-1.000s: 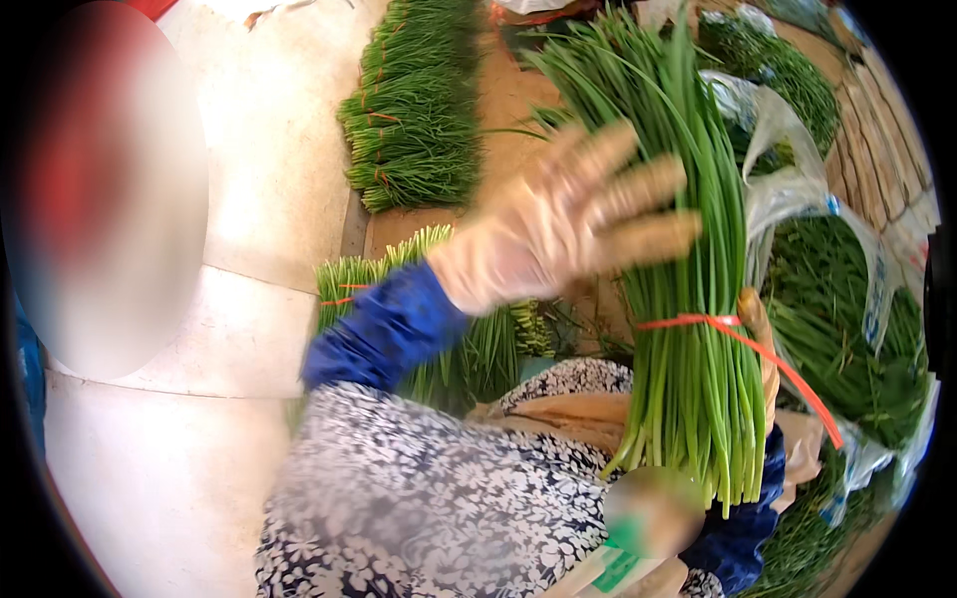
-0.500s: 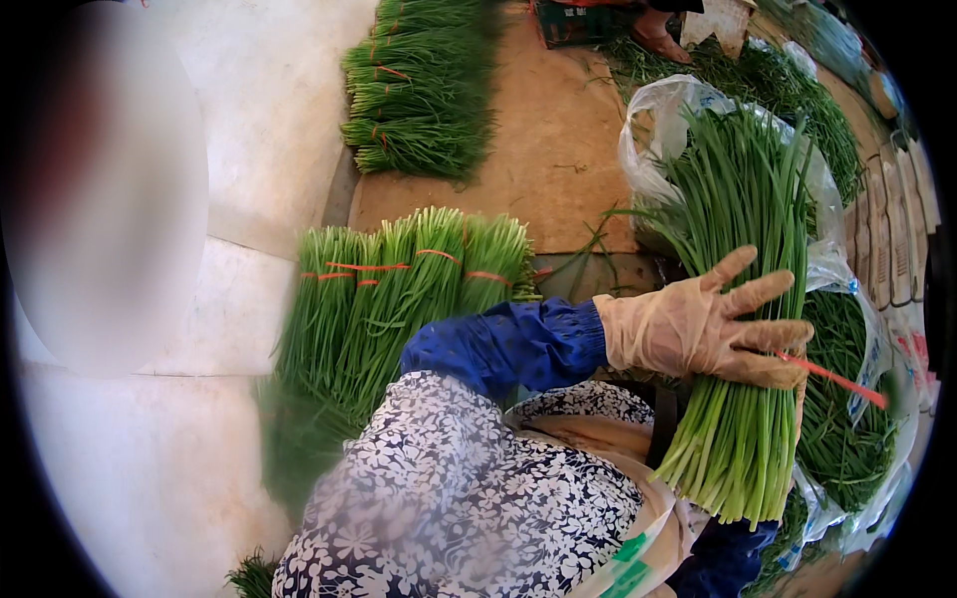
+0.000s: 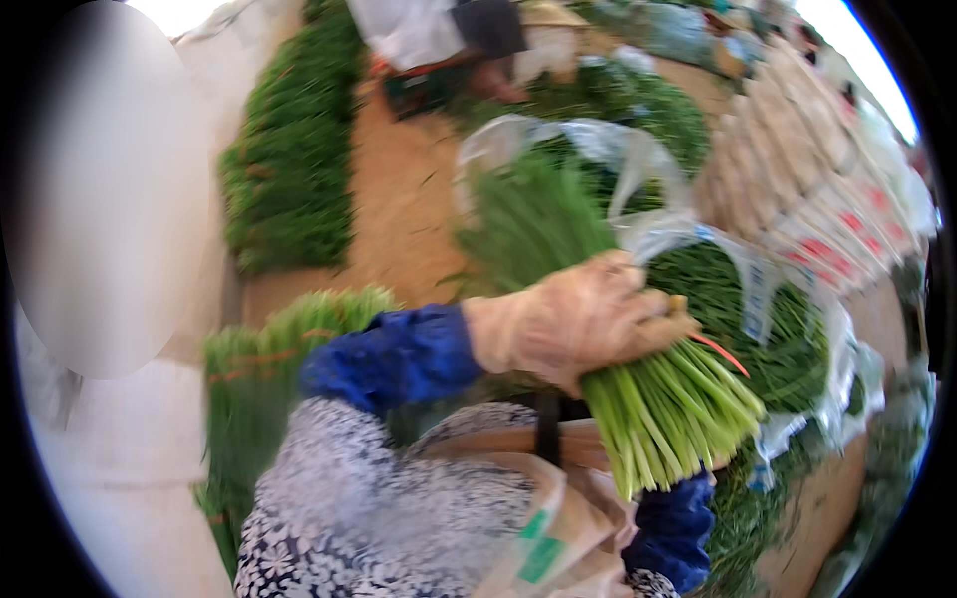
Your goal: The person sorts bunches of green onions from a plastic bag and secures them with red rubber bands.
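A bunch of garlic chives (image 3: 666,404) lies slantwise in front of me, pale cut stems toward me and blurred green leaves pointing away. My left hand (image 3: 598,317), in a thin translucent glove, is closed over the middle of it. A red tie (image 3: 720,355) sticks out from the bunch just past my left fingers. My right hand is almost wholly hidden beneath the bunch; its blue oversleeve (image 3: 673,528) shows below the stems, and its fingers cannot be made out.
Tied chive bunches (image 3: 264,364) stand at left, with a longer row (image 3: 289,159) beyond them. Clear plastic bags (image 3: 788,319) of loose greens sit at right. Farther off are a dark crate (image 3: 424,92), another person's foot (image 3: 495,80) and stacked pale cartons (image 3: 797,149).
My left fingers, spread over the chives before, have closed round them. The bunch has tilted, its stem ends swinging right. The whole view has turned to the right.
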`<state>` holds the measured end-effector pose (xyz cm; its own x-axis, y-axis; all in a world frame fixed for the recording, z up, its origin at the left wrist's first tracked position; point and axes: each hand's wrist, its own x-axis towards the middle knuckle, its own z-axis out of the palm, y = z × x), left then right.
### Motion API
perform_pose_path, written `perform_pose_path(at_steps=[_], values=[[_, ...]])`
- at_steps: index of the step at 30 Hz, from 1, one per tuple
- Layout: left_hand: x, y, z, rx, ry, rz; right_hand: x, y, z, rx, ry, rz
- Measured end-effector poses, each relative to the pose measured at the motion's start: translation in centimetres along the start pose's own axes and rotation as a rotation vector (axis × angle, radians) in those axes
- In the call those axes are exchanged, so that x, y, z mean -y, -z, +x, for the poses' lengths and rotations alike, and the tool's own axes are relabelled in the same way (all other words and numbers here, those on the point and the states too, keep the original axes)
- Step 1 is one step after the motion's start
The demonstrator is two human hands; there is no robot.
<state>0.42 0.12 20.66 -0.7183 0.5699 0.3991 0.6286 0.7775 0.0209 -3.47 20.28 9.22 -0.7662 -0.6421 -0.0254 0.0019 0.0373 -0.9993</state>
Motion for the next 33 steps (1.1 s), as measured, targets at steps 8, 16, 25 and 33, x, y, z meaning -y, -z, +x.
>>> perform_pose_path(at_steps=[8, 16, 25, 33], values=[[0.6, -2.3, 2.0, -0.118, 0.245, -0.336, -0.9, 1.5, -1.2, 0.191, -0.123, 0.594], [-3.9, -2.2, 7.3, 0.357, 0.390, -1.001, 1.1, 4.9, -13.2, -0.328, 0.143, 0.456], [-16.9, -6.9, 18.4, 1.007, 0.003, -1.075, -0.2, 1.6, -25.4, -0.842, 0.109, 0.549], [-19.5, -6.0, 17.5, 1.122, 0.081, -1.175, 5.6, -4.3, -26.6, -1.075, 0.165, 0.407]])
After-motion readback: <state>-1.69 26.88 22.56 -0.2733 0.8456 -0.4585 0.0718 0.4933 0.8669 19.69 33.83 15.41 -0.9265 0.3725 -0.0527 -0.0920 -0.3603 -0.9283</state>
